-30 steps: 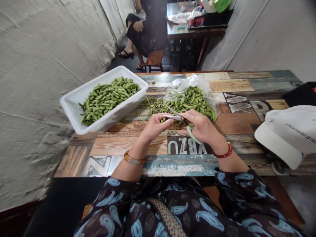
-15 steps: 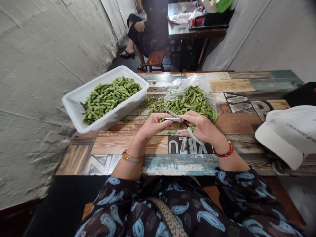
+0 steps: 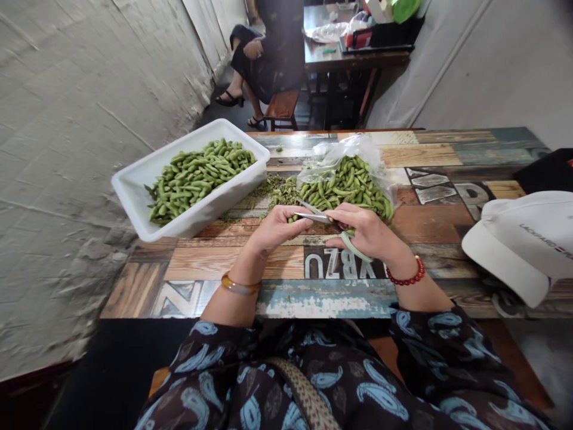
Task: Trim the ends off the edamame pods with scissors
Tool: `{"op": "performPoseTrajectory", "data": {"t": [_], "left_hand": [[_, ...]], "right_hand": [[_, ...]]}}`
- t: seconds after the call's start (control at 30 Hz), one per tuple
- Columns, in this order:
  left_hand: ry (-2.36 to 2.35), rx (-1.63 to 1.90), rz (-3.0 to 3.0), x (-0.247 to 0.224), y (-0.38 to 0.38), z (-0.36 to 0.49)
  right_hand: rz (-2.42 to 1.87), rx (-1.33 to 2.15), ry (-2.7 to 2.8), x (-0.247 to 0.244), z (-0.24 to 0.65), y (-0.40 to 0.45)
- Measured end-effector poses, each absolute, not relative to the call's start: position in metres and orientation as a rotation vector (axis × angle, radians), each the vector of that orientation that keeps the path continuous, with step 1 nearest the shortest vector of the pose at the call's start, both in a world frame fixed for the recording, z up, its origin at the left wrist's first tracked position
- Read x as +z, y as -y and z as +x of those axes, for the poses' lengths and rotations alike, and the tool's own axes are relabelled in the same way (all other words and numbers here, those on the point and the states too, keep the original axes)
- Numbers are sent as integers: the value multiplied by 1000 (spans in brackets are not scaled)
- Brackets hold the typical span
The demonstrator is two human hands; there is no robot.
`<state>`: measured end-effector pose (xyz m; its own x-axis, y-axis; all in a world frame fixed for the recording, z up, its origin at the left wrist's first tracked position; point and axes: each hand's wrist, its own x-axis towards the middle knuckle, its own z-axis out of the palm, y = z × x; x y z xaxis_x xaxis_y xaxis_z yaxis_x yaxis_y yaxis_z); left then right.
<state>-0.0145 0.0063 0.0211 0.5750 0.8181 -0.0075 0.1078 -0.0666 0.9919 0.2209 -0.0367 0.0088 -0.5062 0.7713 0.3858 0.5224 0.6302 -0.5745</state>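
In my right hand is a pair of scissors with pale green handles. Its two blades are parted and point left, towards the fingertips of my left hand. That hand is closed in a pinch on an edamame pod, mostly covered by the fingers. Just beyond both hands, a heap of edamame pods spills from a clear plastic bag. Small green trimmings lie left of the heap. More pods fill part of a white plastic tub at the left.
The patterned wooden table runs across in front of me. A white cap rests at its right end. A rough wall stands close on the left. Farther back, a seated person is near another table.
Almost nothing differs. Both hands stay in place with the scissors still parted; the blades have tilted very slightly.
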Motion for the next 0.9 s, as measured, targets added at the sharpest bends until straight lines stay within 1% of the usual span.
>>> {"op": "performPoseTrajectory", "data": {"t": [0.2,0.37,0.5,0.67,0.9], "left_hand": [[-861,761,1521,15,-6,-13],[-875,840,1372,13,-6,-11],[-844,896,1173,12,-6,-7],[-823,965,939,6,-10,-3],[-797,1003,837,5,-12,-2]], "right_hand": [[-1039,459,2248,7,223,37],[-1187,371,2003,4,219,33],[-1221,342,1909,2,218,30],[-1197,339,1941,0,216,32],[-1116,350,2039,-1,211,35]]}}
